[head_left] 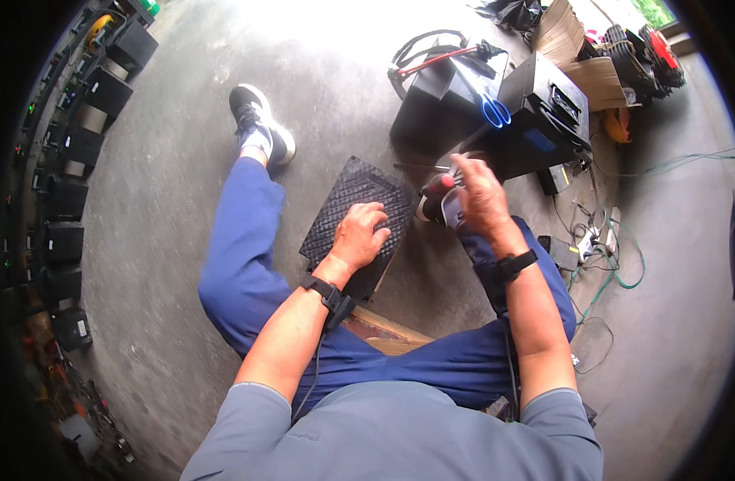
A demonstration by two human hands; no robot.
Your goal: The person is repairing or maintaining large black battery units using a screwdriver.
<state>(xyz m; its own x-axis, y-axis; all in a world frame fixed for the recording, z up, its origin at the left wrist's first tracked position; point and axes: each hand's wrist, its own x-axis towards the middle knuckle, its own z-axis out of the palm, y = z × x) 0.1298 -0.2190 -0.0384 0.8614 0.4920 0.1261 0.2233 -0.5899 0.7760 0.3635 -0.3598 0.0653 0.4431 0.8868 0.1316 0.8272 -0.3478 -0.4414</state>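
My left hand lies on a black, rectangular case with a cross-hatched top, between my legs. Its fingers are bent a little and apart, resting on the surface without gripping it. My right hand is raised to the right of the case, above my right shoe. Closed fingers hold what looks like a screwdriver with a red and black handle. A thin dark shaft points left from near the fingertips; the fingers partly hide where it joins the handle.
Two black boxes stand beyond my right hand, with blue-handled scissors and cables on top. Green and black wires and a power strip lie at right. Several black units line the left side. Cardboard is heaped at far right.
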